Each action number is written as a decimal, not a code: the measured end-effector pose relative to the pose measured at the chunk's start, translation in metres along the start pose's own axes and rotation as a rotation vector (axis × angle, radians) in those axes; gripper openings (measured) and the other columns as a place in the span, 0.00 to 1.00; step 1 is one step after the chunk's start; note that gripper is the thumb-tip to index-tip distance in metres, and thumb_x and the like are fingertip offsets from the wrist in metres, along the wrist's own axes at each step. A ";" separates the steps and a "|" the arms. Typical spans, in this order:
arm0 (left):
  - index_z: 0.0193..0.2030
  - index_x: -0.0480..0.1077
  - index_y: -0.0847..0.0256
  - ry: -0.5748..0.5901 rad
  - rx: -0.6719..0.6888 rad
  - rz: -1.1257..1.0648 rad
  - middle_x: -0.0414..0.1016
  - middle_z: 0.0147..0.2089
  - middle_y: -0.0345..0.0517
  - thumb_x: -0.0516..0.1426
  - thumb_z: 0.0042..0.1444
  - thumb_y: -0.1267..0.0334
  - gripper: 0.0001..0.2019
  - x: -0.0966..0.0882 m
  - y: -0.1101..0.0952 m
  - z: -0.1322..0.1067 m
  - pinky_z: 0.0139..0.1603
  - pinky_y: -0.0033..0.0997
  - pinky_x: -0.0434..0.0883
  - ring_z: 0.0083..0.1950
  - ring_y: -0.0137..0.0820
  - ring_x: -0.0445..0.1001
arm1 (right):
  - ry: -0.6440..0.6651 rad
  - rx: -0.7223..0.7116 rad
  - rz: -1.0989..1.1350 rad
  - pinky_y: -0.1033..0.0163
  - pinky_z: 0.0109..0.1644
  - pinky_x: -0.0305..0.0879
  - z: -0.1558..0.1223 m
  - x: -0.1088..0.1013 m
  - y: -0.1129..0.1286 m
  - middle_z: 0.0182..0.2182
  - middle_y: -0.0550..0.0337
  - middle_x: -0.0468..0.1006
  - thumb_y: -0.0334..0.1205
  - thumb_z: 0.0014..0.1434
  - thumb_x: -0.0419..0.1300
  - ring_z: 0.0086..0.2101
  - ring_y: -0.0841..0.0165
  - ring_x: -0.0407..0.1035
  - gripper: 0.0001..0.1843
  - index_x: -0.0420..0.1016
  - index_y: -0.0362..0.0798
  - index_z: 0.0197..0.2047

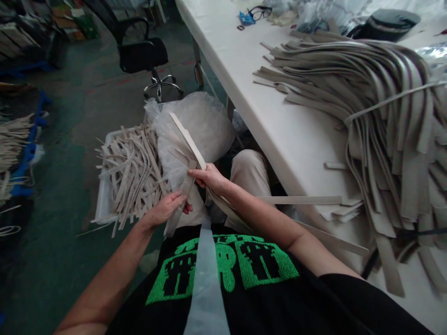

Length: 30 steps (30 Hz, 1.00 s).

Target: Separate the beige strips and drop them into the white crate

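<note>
My right hand [209, 179] is closed on a bundle of long beige strips [188, 139] that fan up and away over my lap. My left hand [167, 207] grips one beige strip [179, 204] from below, just left of the right hand. Both hands hover above my knee, beside a white tray [101, 200] heaped with several loose beige strips [134, 170]. A clear plastic bag [199, 121] lies behind the hands.
A white table [279, 125] on the right carries a big pile of beige strips [377, 116] tied with a band, glasses [260, 12] and a dark cap [387, 23]. A black office chair [141, 51] stands on the green floor. More strips lie at far left.
</note>
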<state>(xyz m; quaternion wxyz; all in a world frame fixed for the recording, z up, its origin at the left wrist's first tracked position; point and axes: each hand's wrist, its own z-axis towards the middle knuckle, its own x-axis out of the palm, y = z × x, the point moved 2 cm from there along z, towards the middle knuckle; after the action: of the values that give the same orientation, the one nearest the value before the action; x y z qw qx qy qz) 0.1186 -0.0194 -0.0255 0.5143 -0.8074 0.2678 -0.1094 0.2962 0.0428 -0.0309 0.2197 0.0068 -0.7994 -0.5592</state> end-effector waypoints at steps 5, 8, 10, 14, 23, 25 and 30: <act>0.33 0.78 0.61 -0.035 -0.002 -0.009 0.81 0.32 0.53 0.60 0.57 0.43 0.21 -0.009 0.020 -0.014 0.41 0.36 0.76 0.35 0.38 0.78 | -0.087 -0.021 0.030 0.69 0.17 0.48 0.001 -0.003 0.001 0.12 0.70 0.60 0.54 0.47 0.71 0.15 0.79 0.51 0.25 0.63 0.48 0.20; 0.31 0.77 0.61 -0.074 -0.072 -0.073 0.80 0.30 0.53 0.63 0.54 0.43 0.20 -0.016 0.035 -0.024 0.35 0.33 0.74 0.31 0.36 0.77 | -0.134 0.000 -0.016 0.68 0.17 0.49 0.000 -0.004 0.003 0.13 0.68 0.61 0.53 0.47 0.70 0.15 0.78 0.52 0.24 0.63 0.48 0.19; 0.29 0.76 0.62 -0.092 -0.190 -0.141 0.78 0.27 0.50 0.65 0.51 0.46 0.18 -0.021 0.048 -0.036 0.28 0.29 0.70 0.26 0.32 0.73 | -0.181 0.011 -0.027 0.68 0.17 0.48 0.001 -0.009 0.005 0.13 0.67 0.62 0.52 0.46 0.70 0.15 0.78 0.53 0.23 0.64 0.48 0.19; 0.27 0.73 0.62 -0.180 -0.293 -0.412 0.71 0.22 0.42 0.70 0.46 0.51 0.17 -0.031 0.077 -0.066 0.20 0.23 0.62 0.20 0.25 0.64 | -0.276 -0.010 -0.009 0.68 0.17 0.48 0.007 -0.024 0.007 0.13 0.67 0.61 0.52 0.43 0.71 0.15 0.78 0.51 0.23 0.61 0.49 0.19; 0.46 0.76 0.53 -0.727 0.229 -0.945 0.65 0.24 0.33 0.74 0.42 0.55 0.24 -0.081 0.071 -0.146 0.39 0.37 0.82 0.26 0.27 0.71 | -0.114 0.054 -0.162 0.67 0.18 0.46 0.007 -0.014 0.000 0.18 0.62 0.70 0.59 0.47 0.69 0.15 0.78 0.54 0.25 0.71 0.44 0.26; 0.53 0.75 0.49 -0.775 0.267 -0.807 0.72 0.28 0.35 0.73 0.43 0.58 0.27 -0.102 0.054 -0.158 0.31 0.35 0.81 0.24 0.28 0.71 | -0.116 0.065 -0.167 0.67 0.18 0.46 0.007 -0.016 0.000 0.18 0.62 0.70 0.59 0.49 0.68 0.15 0.78 0.53 0.25 0.72 0.44 0.27; 0.58 0.71 0.50 -0.826 0.187 -0.460 0.81 0.40 0.46 0.70 0.46 0.60 0.30 -0.170 0.018 -0.136 0.24 0.33 0.78 0.26 0.34 0.77 | -0.105 0.091 -0.190 0.67 0.19 0.45 0.007 -0.021 0.001 0.19 0.62 0.71 0.58 0.49 0.68 0.16 0.78 0.53 0.24 0.74 0.43 0.29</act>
<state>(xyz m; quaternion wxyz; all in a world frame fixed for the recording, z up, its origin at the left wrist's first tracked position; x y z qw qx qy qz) -0.0900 -0.0381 0.0364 0.6105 -0.7719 -0.1552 0.0858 0.3132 0.0554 -0.0391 0.1230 0.0634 -0.8302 -0.5400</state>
